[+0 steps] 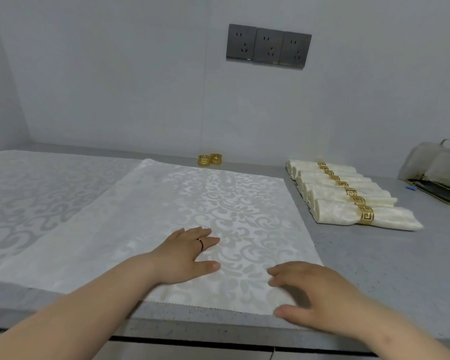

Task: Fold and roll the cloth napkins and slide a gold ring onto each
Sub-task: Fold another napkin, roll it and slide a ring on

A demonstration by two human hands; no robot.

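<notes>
A cream patterned cloth napkin (192, 211) lies spread flat on the grey counter (374, 268). My left hand (185, 253) rests flat on its near middle, fingers straight. My right hand (312, 294) hovers over or touches the napkin's near right corner, fingers loosely bent, holding nothing. Two loose gold rings (210, 159) stand at the back by the wall. Several rolled napkins with gold rings (348, 196) lie in a row at the right.
Another patterned napkin (37, 193) lies flat at the left, partly under the spread one. A grey bundle on a dark gold-edged tray (437, 178) sits at the far right. Three wall sockets (268, 46) are above. The counter's front edge runs just below my hands.
</notes>
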